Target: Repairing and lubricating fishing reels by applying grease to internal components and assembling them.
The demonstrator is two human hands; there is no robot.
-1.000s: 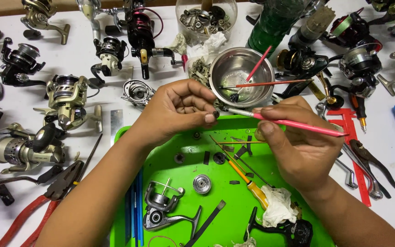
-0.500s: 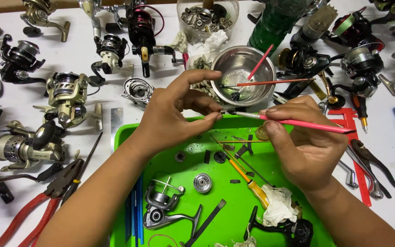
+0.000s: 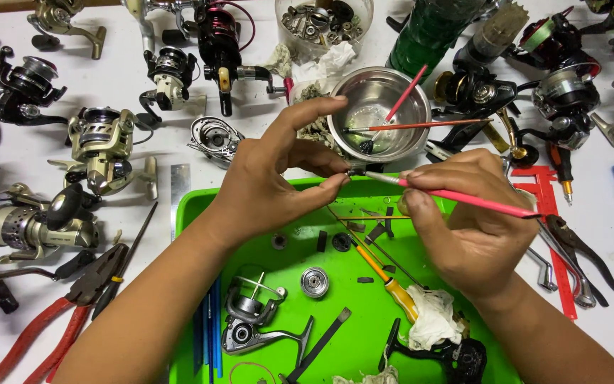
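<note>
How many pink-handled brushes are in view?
3. One brush is in the right hand, its tip at the left hand's fingertips. Two more, a short one and a long one, rest in the steel bowl.

Both forearms are bare, no sleeves showing (fingernails short), left hand [image 3: 278, 178], right hand [image 3: 463, 227].

Pink brush [image 3: 463, 198], green tray [image 3: 193, 206], seemingly silver bowl [image 3: 378, 114]

Fishing reels [image 3: 101, 151] on white table [image 3: 143, 220], red-handled pliers [image 3: 51, 320] (lower left), steel bowl [image 3: 378, 114], green tray [image 3: 364, 320]
</note>
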